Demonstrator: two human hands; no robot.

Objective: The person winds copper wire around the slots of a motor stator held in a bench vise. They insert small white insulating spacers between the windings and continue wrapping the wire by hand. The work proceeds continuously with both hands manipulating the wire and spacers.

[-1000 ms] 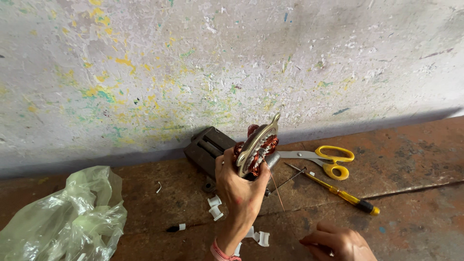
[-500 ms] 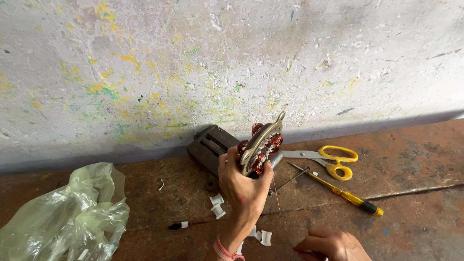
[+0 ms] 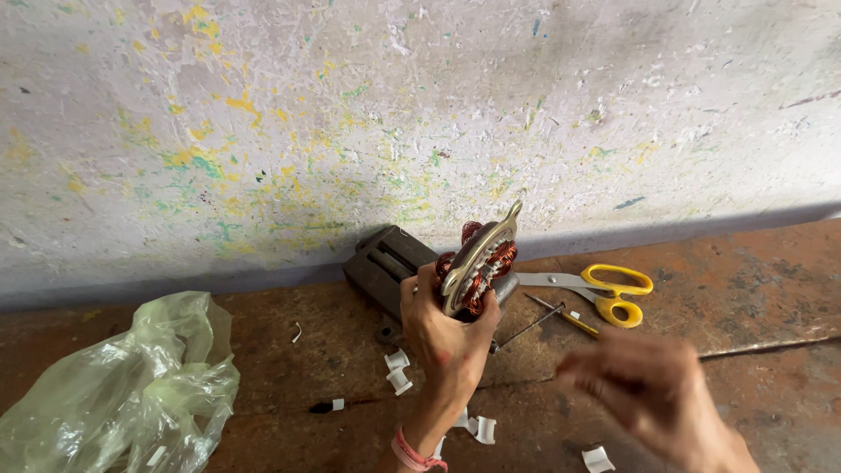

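Copper part: a motor stator [image 3: 477,267] wound with reddish copper wire and ringed by a pale metal frame, held upright above the desk [image 3: 753,289], in front of the paint-flecked wall [image 3: 420,114].
Left hand: the left hand [image 3: 447,337] is curled around the lower half of the stator, fingers wrapped on its near side and thumb on its left edge; a pink band sits on the wrist.
Right hand: the right hand [image 3: 653,390] is blurred, low on the right, fingers loosely spread and apart from the stator; whether it holds anything I cannot tell.
Container: a crumpled pale green plastic bag [image 3: 114,390] lies at the left of the desk, well apart from the hands; a small white piece shows through near its lower edge, the rest of its contents cannot be made out.
Behind the stator: a dark metal block [image 3: 385,263] rests against the foot of the wall.
Tools: yellow-handled scissors [image 3: 604,289] lie to the right of the stator, with a yellow-handled screwdriver [image 3: 565,315] just beside them.
Scraps: small white insulation pieces [image 3: 399,372] are scattered on the rust-brown desk below the left hand.
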